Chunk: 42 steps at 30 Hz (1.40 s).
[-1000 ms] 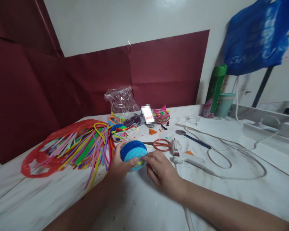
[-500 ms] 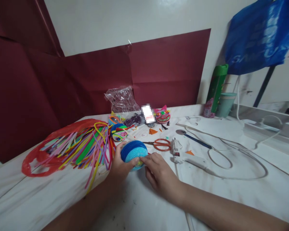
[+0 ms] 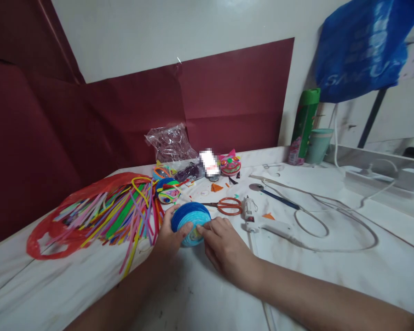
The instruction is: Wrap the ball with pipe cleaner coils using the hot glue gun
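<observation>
**Both hands on the blue ball, near the front of the table**

The blue ball (image 3: 190, 219) sits in the middle of the table (image 3: 331, 276), a little in front of the scissors (image 3: 228, 206). I cannot tell if it rests on the surface or is lifted slightly above it. It looks to be made of thin strips wound in rings, dark blue outside and lighter blue toward the opening.

The left hand (image 3: 167, 238) is curled around the left and lower side of the ball, with the thumb laid on the front. The right hand (image 3: 224, 248) comes from the right, and its fingertips (image 3: 202, 228) are closed on the near edge of the ball. So both hands have hold of it, and neither is open.

In my judgement the main risk is in the ball itself. If the fingertips press too hard or slip, the wound rings could slide apart and the shape could open.

The glue gun (image 3: 262, 223) lies just beside the right hand, and its cable (image 3: 341, 248) loops over the table; a sleeve or wrist could catch it. The heap of coloured strips (image 3: 120, 214) is close to the left arm and could be swept away by it.
</observation>
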Each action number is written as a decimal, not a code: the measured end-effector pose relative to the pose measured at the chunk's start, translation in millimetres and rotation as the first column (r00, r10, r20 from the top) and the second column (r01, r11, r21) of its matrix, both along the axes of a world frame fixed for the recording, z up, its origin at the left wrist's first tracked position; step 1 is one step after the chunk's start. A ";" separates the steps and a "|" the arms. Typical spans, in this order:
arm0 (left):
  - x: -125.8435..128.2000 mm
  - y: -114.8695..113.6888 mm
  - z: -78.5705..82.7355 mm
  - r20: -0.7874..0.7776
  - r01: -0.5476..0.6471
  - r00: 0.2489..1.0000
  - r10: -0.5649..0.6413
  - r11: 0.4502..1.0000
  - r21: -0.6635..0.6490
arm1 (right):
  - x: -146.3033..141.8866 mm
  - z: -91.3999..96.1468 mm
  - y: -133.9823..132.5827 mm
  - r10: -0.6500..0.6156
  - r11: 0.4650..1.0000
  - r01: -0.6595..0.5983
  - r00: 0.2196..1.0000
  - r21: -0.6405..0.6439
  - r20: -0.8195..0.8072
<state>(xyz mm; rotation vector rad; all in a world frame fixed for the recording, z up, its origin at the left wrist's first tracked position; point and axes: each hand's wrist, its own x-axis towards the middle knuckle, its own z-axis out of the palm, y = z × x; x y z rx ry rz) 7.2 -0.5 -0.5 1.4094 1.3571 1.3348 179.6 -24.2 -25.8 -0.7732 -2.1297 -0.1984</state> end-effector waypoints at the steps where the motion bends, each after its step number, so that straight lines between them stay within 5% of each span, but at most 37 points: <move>1: -0.7 0.8 -0.8 -0.003 0.003 1.000 -0.003 1.000 0.000 | 0.0 0.7 0.0 -0.004 1.000 0.004 1.000 0.010 0.002; 9: -7.6 8.4 -10.8 -0.023 0.043 0.999 -0.044 0.998 -0.051 | 2.1 3.1 2.0 -0.002 1.000 0.001 0.998 0.020 0.063; 12: -8.4 9.8 -11.7 0.006 0.056 0.998 -0.056 0.997 -0.056 | 5.2 5.7 6.0 0.079 0.991 -0.094 0.986 -0.095 -0.148; 17: -8.4 11.4 -13.0 0.087 0.040 0.996 -0.036 0.998 -0.039 | 7.2 6.8 14.5 0.037 0.927 -0.196 0.896 -0.319 -0.443; 25: -5.4 9.6 -12.7 -0.008 0.049 0.999 -0.049 0.999 -0.007 | 4.3 -4.5 14.8 0.138 0.963 -0.199 0.944 -0.181 -0.300; 35: -7.3 8.3 -9.5 -0.031 0.147 0.988 -0.149 0.987 -0.059 | 5.1 -5.3 16.0 0.142 0.960 -0.209 0.937 -0.186 -0.319; 39: -6.8 8.6 -9.6 -0.014 0.142 0.989 -0.144 0.986 -0.089 | 5.1 -1.8 17.6 0.037 0.881 -0.276 0.850 -0.383 -0.525; 42: -7.5 9.8 -9.3 -0.027 0.095 0.995 -0.098 0.991 -0.097 | 4.4 1.3 22.9 -0.058 0.716 -0.459 0.712 -0.526 -0.700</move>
